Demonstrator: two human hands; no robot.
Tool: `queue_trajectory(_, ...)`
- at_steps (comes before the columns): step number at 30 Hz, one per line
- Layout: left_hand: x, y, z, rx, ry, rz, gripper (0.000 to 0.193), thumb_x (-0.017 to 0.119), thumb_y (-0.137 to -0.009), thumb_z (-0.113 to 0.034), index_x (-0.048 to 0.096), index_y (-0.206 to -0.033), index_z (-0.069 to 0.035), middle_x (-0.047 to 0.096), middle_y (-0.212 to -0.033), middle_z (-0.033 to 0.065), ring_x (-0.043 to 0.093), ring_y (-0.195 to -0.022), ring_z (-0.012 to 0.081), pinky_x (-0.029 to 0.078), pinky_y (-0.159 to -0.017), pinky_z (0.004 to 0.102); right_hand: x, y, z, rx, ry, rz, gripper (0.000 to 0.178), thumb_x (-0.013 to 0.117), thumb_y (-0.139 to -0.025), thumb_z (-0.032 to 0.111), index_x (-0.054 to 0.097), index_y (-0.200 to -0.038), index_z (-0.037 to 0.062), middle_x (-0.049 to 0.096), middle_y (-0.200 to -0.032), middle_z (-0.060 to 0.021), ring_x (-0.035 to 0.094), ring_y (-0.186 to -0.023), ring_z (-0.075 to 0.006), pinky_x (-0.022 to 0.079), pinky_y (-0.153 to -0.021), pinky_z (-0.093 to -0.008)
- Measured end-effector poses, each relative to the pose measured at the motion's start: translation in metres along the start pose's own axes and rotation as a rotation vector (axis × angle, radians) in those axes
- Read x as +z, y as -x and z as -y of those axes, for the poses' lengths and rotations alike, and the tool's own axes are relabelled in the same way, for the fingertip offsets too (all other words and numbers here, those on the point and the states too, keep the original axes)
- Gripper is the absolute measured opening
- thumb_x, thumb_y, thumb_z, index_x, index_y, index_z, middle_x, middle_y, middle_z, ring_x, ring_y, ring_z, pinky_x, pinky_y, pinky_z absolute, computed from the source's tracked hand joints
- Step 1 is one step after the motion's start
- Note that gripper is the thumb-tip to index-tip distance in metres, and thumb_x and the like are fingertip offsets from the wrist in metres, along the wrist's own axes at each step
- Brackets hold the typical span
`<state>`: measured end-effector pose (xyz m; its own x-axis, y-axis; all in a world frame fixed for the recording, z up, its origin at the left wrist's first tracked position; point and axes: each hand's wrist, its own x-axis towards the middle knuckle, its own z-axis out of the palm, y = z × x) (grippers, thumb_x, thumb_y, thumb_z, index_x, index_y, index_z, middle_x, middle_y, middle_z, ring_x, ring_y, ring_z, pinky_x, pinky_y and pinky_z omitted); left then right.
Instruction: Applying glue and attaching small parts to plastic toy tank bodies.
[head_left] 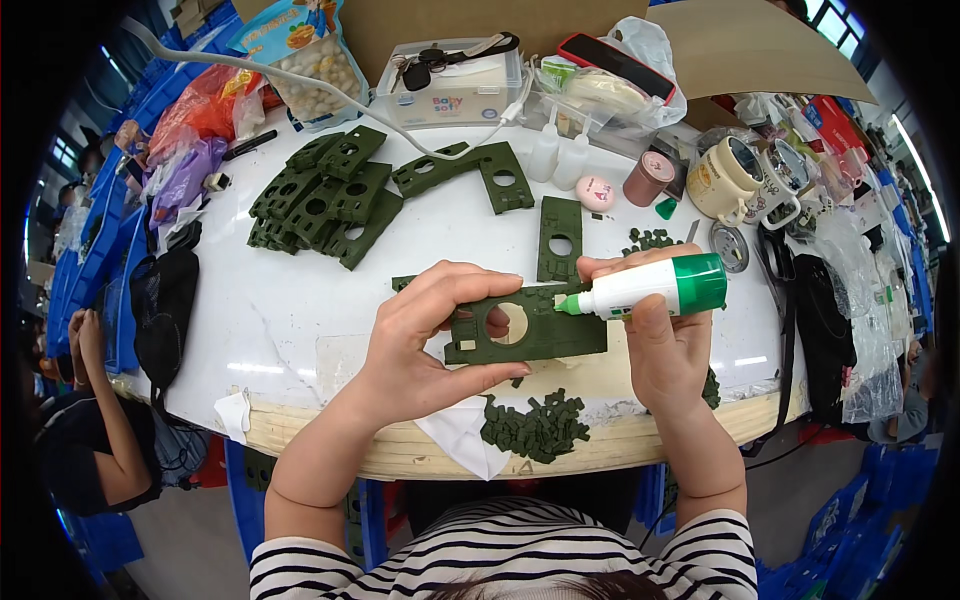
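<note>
Above front edge of white table (270,325), roughly centred: dk grn plate (575,335), held up in L hand (412,340). Plate = rect., moulded, matte, prob. plastic; lg round through-hole twd its L half, fine raised detail on face, sm. pale sq. patch at lower L corner. Long axis approx. horiz., face twd wearer.

L fingers: gripping plate at its L end, thumb along lower edge, others over upper edge.

R hand (668,350): fingers closed round bottle (655,288), thumb across its near side. Bottle = smooth cyl., white body w/ glossy grn base end, lying nearly horiz.; tapered translucent grn nozzle (572,303) points L, tip at plate's upper face just R of hole. Contact vs. slight gap: can't tell.

Materials nearby: heap of sm. parts (537,427), same dk grn, chunky/angular, loose, by table's wooden front edge; white sheet (463,440) beside it, thin, creased. Beyond plate: one spare plate (560,217), flat on table, same round hole. Farther L: stack of plates (320,200), overlapping at odd angles, matte. Back R: cream mug (722,185), glossy, rounded, w/ handle; pinkish-brown cyl. tub (651,182) beside it.
</note>
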<state>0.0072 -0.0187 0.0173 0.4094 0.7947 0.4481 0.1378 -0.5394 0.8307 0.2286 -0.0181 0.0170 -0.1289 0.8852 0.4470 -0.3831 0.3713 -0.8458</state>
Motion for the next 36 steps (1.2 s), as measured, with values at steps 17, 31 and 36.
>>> queue_trajectory(17,0.002,0.003,0.008,-0.009,0.219,-0.065,0.071,0.079,-0.066,-0.001,0.044,-0.127,-0.003,0.05,-0.116,0.0112,0.057,-0.102,0.0198,0.051,-0.088,0.0311,-0.002,0.001,0.004,0.107,-0.018,-0.048,0.035,0.044,-0.096,0.038,0.043,-0.107,0.0042,0.057,-0.097,-0.011,0.06,-0.097,-0.0241,0.05,-0.088,-0.0434)
queue_trajectory(31,0.012,0.004,0.007,-0.434,1.104,0.199,0.072,0.058,-0.088,-0.017,0.017,-0.144,0.0,0.036,-0.139,0.0179,0.047,-0.122,0.0323,0.045,-0.093,0.0367,0.006,0.006,-0.003,-0.039,-0.058,0.042,0.035,0.06,-0.09,0.026,0.043,-0.107,0.0007,0.057,-0.104,-0.015,0.062,-0.095,-0.0261,0.051,-0.085,-0.0415)
queue_trajectory(36,0.016,0.005,0.006,-0.368,1.051,0.283,0.066,0.054,-0.091,-0.01,0.016,-0.145,-0.001,0.036,-0.141,0.0124,0.047,-0.123,0.0255,0.048,-0.078,0.0245,0.009,0.012,-0.005,0.07,-0.021,0.065,0.038,0.064,-0.087,0.023,0.042,-0.11,0.0013,0.057,-0.103,-0.0119,0.062,-0.094,-0.0195,0.056,-0.074,-0.0305)
